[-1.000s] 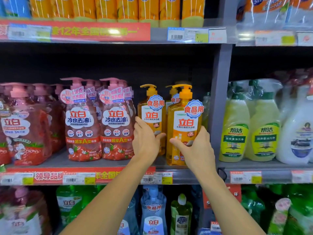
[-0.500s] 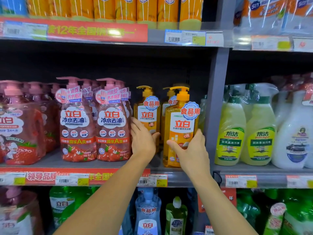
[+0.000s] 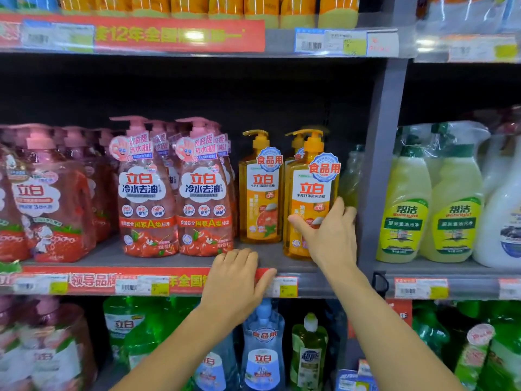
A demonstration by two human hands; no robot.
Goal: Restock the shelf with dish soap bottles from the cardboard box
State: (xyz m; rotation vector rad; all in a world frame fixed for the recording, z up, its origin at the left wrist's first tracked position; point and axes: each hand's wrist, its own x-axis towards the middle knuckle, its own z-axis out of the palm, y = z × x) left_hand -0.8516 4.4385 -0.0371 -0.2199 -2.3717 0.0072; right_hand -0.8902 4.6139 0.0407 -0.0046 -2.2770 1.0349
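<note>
While the right hand point(image 3: 329, 235) wraps thumb and fingers point(image 3: 339, 206) round the upright front orange dish soap bottle point(image 3: 310, 198), the left hand point(image 3: 234, 280) rests loosely curled, empty, on the shelf edge point(image 3: 318, 283) below.

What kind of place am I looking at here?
Most likely a supermarket cleaning-products aisle. Metal shelves carry rows of identical orange dish soap bottles and pink pump bottles, and barcode price tags run along each shelf edge. The right hand holds a bottle.
</note>
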